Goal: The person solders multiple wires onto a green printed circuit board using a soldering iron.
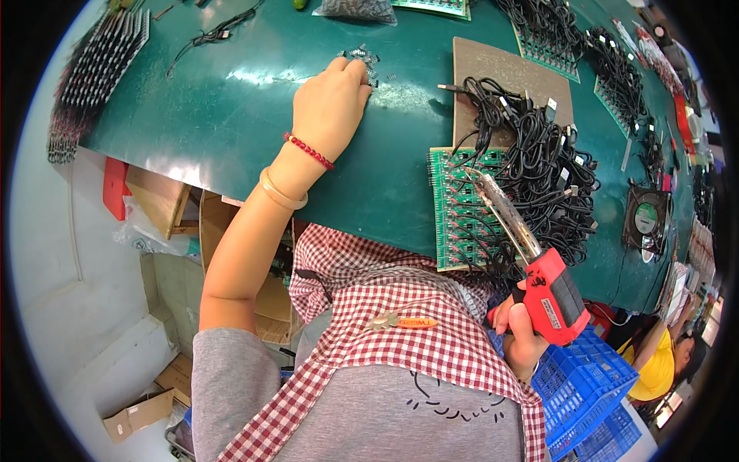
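My left hand (332, 102), with a red bead bracelet and a pale bangle on its wrist, reaches across the green table. Its fingertips curl down, pressed together, at a small pile of tiny dark and silver components (365, 55); what they pinch, if anything, is hidden. In my right hand (523, 339) is a red and black soldering iron (556, 296), gripped by its handle. The metal tip points up and left, over a panel of green circuit boards (454, 208). Black cables (531, 165) with plugs lie heaped on and beside that panel.
Beneath part of the cables lies a brown board (477, 58). More boards with cables (543, 38) line the far right. A bag of small parts (356, 9) sits at the back, and a black fan (647, 218) at right. Blue crates (585, 377) stand below; another person (654, 358) is beyond.
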The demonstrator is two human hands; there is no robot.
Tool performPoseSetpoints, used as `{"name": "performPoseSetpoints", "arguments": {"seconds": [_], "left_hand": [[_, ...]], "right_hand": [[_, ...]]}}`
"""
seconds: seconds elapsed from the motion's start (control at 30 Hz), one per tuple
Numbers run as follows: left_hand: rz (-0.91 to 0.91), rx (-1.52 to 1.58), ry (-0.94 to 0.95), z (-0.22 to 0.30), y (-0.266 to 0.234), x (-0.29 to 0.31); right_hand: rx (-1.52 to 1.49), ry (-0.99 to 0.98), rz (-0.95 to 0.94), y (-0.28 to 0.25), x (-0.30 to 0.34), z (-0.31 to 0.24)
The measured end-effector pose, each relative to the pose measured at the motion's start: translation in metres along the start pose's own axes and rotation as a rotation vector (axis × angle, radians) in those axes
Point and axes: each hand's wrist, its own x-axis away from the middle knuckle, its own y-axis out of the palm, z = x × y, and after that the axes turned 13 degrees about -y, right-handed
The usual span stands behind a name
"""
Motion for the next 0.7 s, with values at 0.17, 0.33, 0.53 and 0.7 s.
{"name": "performPoseSetpoints", "arguments": {"seconds": [0.17,0.33,0.53,0.7], "left_hand": [[0.033,-0.093,0.044,0.0001,0.0036,0.0002],[0.046,-0.019,0.083,0.0011,0.0023,0.0003],[-0.059,-0.03,0.104,0.0027,0.0025,-0.0077],[-0.038,-0.034,0.103,0.0016,0.0012,-0.0035]], "right_hand": [[-0.038,-0.05,-0.001,-0.0008,-0.0009,0.0008],[-0.064,-0.102,-0.024,-0.0001,-0.0052,-0.001],[-0.068,-0.132,-0.02,0.003,-0.0064,-0.0042],[-0.072,-0.144,0.001,0.0022,-0.0068,-0.0045]]}}
